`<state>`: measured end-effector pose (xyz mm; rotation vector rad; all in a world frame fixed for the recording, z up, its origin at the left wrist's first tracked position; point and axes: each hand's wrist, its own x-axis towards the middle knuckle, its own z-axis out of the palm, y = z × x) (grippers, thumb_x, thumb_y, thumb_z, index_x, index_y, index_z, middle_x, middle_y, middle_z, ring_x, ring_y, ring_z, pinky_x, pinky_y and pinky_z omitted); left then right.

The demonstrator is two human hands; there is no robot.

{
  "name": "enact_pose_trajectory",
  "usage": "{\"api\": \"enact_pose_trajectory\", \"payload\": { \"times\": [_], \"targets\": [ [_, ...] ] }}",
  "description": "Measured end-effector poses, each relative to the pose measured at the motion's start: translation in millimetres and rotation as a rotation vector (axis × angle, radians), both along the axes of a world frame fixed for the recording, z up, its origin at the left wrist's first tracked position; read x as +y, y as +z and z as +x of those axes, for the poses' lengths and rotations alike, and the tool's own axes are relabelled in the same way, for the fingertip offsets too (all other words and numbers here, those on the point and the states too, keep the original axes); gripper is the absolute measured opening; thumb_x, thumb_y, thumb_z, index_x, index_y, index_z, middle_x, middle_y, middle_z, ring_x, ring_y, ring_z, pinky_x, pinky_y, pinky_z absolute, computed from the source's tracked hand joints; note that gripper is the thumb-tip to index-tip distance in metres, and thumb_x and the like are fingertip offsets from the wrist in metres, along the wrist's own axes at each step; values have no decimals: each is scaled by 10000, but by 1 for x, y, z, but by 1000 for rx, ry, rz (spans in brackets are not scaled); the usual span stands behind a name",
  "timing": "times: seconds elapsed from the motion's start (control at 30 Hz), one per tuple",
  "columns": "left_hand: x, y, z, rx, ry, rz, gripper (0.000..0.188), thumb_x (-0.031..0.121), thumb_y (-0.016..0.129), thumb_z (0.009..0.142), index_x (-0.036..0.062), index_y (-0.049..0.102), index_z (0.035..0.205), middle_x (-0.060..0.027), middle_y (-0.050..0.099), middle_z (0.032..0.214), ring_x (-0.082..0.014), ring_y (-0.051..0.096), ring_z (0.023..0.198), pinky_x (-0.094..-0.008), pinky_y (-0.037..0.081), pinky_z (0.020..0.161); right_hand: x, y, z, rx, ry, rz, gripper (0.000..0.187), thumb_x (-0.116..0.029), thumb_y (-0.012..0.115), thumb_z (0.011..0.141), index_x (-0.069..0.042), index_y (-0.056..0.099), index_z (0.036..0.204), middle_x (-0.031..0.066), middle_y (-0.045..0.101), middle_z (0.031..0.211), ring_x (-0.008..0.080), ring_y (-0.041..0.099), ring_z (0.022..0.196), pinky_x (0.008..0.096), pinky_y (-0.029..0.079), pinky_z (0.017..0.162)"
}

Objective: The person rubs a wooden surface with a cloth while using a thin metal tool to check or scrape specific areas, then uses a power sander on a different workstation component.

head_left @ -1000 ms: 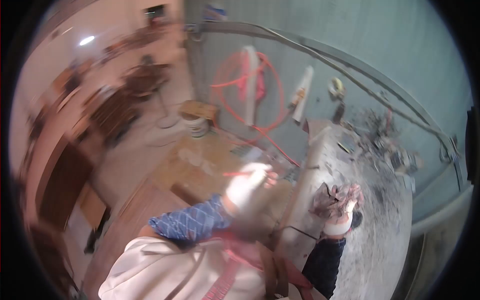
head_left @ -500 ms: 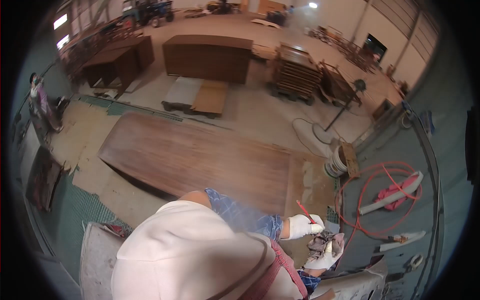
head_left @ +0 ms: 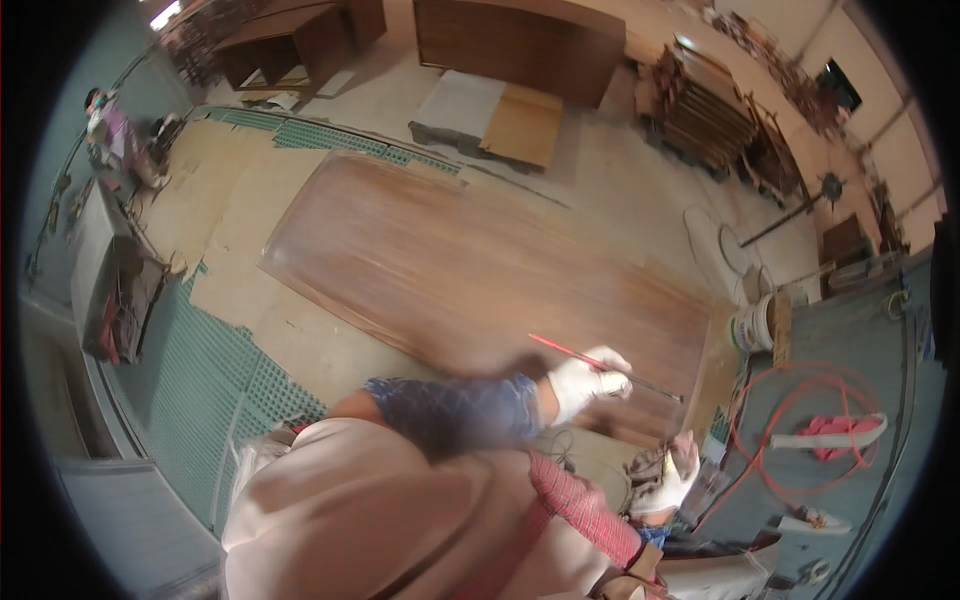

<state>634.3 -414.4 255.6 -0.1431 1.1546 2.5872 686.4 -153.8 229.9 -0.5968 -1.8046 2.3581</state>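
My left hand [head_left: 590, 386], in a white glove, is closed round a thin paintbrush [head_left: 565, 346] with a red handle. The brush's dark shaft and small tip point right, over the near right corner of a large brown wooden panel [head_left: 470, 270]. Below and to the right, my gloved right hand [head_left: 668, 488] grips a crumpled greyish-brown rag [head_left: 645, 464]. The two hands are apart. Whether the brush tip touches the panel I cannot tell.
A white bucket [head_left: 752, 328] stands off the panel's right end, with a coiled red hose [head_left: 735, 440] nearby. Dark wooden cabinets [head_left: 520, 45] and stacked panels [head_left: 700, 110] stand beyond. Another person [head_left: 120, 130] is at the far left. Green grating [head_left: 215, 365] lies at left.
My left hand has drawn the brush away from the rag and up over the panel's edge. The brush now lies flatter. My view has also shifted, so the surroundings appear displaced.
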Motion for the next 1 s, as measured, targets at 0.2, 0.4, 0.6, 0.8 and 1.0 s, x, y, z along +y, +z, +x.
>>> {"api": "enact_pose_trajectory", "payload": {
  "times": [0.2,0.4,0.6,0.8,1.0],
  "targets": [
    [-130,-26,14,-101,246,288,120,82,574,930,42,552,1041,-107,633,913,-232,623,908,-373,510,855,-184,15,-5,146,433,252,482,23,638,829,-6,439,1267,129,610,1141,204,624,972,288,519,835],
    [-202,-30,43,-264,421,485,40,62,587,920,77,584,957,-44,606,870,-227,608,894,-450,500,891,-269,-8,-5,-123,653,-58,394,1,696,818,3,537,1178,131,640,1072,197,629,959,312,529,823],
    [-256,-24,91,-147,696,77,53,200,607,941,160,572,950,1,600,868,-182,590,861,-403,488,839,-295,-53,-24,101,852,108,459,-40,741,781,-17,546,1197,99,617,1159,196,603,1044,323,494,907],
    [-306,-34,127,-219,850,-213,139,237,566,956,109,527,995,-37,603,948,-193,593,876,-410,502,830,-320,-118,-30,38,897,27,544,50,806,686,-35,567,1167,66,621,1136,171,596,1033,297,487,911],
    [-351,-22,126,-232,900,-200,143,197,572,952,63,574,1005,-70,626,958,-217,619,892,-404,504,825,-362,-145,-29,74,1020,2,528,13,782,710,-25,554,1185,114,631,1160,188,606,1063,328,474,954]
  ]
}}
